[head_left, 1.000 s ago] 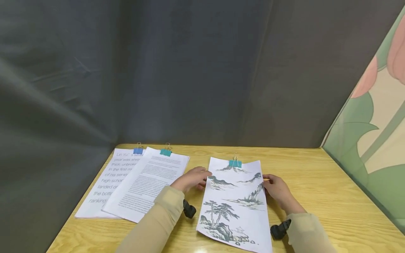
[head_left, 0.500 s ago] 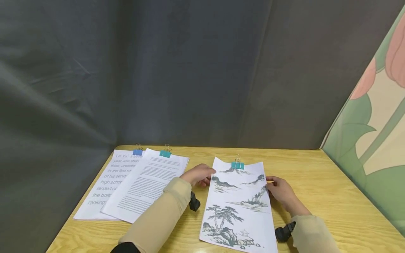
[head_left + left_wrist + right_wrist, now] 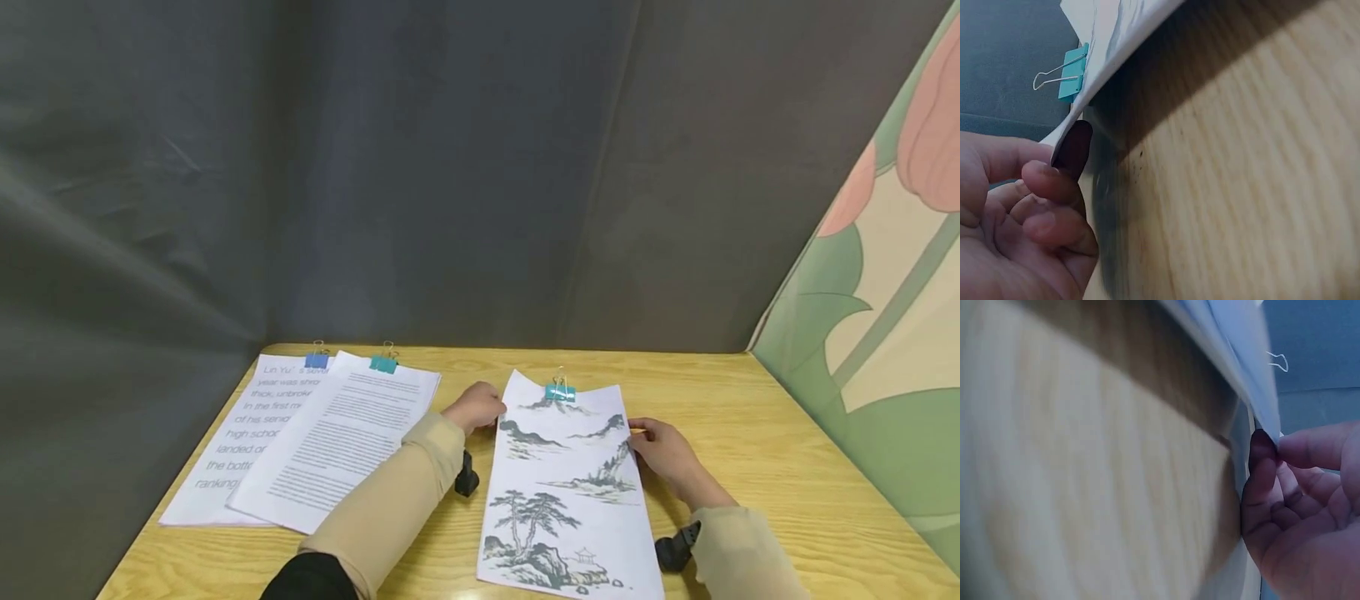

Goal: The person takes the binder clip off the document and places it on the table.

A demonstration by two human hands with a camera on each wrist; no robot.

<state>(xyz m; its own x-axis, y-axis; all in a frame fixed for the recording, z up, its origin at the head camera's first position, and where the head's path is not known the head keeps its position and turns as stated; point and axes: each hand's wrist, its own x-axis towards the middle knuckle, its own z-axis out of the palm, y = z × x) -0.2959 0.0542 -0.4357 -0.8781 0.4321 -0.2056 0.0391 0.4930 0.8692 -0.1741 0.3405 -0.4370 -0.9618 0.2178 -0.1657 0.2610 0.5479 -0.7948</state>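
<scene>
Far left: large-print white paper stack (image 3: 238, 433), partly under small-print white paper stack (image 3: 341, 442). Gap of yellow wood-grain table (image 3: 787, 467). Your left hand (image 3: 475, 407) pinches the raised left edge of the ink-landscape white paper stack (image 3: 570, 483); your right hand (image 3: 667, 458) pinches its raised right edge. Wider table room rightward to floral-print panel (image 3: 862, 358).

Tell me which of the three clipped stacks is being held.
The landscape-printed stack at right: the left hand and right hand pinch its edges. Neither hand holds the blue-clipped text stack or teal-clipped text stack.
</scene>
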